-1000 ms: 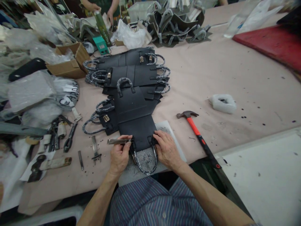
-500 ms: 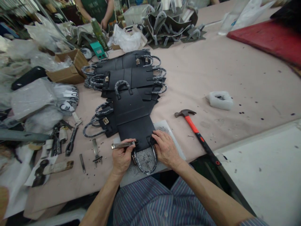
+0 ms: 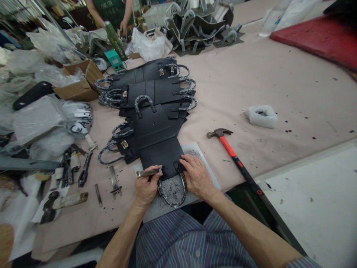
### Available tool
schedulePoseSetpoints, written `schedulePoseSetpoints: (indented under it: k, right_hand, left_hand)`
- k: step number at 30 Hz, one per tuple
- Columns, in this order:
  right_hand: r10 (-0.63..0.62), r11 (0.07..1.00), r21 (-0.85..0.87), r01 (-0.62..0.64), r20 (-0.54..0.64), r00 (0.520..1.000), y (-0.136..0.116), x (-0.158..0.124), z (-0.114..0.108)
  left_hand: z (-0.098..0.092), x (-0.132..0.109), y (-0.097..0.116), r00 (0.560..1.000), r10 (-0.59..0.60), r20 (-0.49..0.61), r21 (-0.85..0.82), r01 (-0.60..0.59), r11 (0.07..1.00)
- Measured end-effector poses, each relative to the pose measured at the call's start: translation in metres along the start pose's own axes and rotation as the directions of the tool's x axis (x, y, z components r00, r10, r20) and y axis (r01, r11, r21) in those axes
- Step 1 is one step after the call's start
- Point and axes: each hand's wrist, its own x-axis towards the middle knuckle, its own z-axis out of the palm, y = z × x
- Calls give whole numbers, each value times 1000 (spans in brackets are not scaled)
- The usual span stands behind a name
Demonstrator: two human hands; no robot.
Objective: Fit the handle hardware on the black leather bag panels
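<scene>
A flat black leather bag panel (image 3: pixel 160 149) lies in front of me on a scratched grey cutting pad (image 3: pixel 173 188), its wrapped handle (image 3: pixel 173 193) curving toward me. My left hand (image 3: pixel 146 186) is closed around a slim metal punch tool (image 3: pixel 147 172), whose tip rests at the panel's near left corner by the handle tab. My right hand (image 3: pixel 196 176) presses flat on the panel's near right corner, fingers spread, holding nothing. More black panels with wrapped handles and gold clasps (image 3: pixel 150 87) are stacked behind it.
A red-handled hammer (image 3: pixel 232 156) lies right of the pad. Loose punches and pliers (image 3: pixel 83 171) lie to the left, beside plastic bags and a cardboard box (image 3: pixel 79 82). A white tape roll (image 3: pixel 261 116) sits further right. Another person (image 3: pixel 111 11) works at the far end.
My left hand has slid the punch slightly right, closer to the handle tab. The right hand stays on the panel. The view shifted slightly.
</scene>
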Motion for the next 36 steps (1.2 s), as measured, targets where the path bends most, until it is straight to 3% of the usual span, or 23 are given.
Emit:
schedulePoseSetpoints:
  k: [7, 22, 26, 29, 33, 36]
  right_hand:
    - [3, 1000, 11, -3, 0, 1000, 0, 0, 0]
    - [4, 999, 35, -4, -10, 1000, 0, 0, 0]
    - [-2, 989, 144, 16, -99, 995, 3, -2, 0]
    - [22, 990, 140, 7, -205, 979, 15, -6, -15]
    - [163, 969, -131, -209, -300, 940, 53, -18, -57]
    - [378, 844, -322, -428, -208, 902, 84, -32, -84]
  left_hand:
    - [1, -1, -1, 1000, -12, 3, 29, 12, 1000]
    - [6, 4, 5, 996, 76, 39, 112, -80, 990]
    - [9, 6, 4, 995, 83, 59, 112, -89, 990]
    - [10, 6, 4, 995, 68, 73, 108, -76, 991]
    - [11, 6, 4, 998, 41, 56, 96, -46, 994]
    - [11, 5, 3, 999, 29, 40, 67, -32, 997]
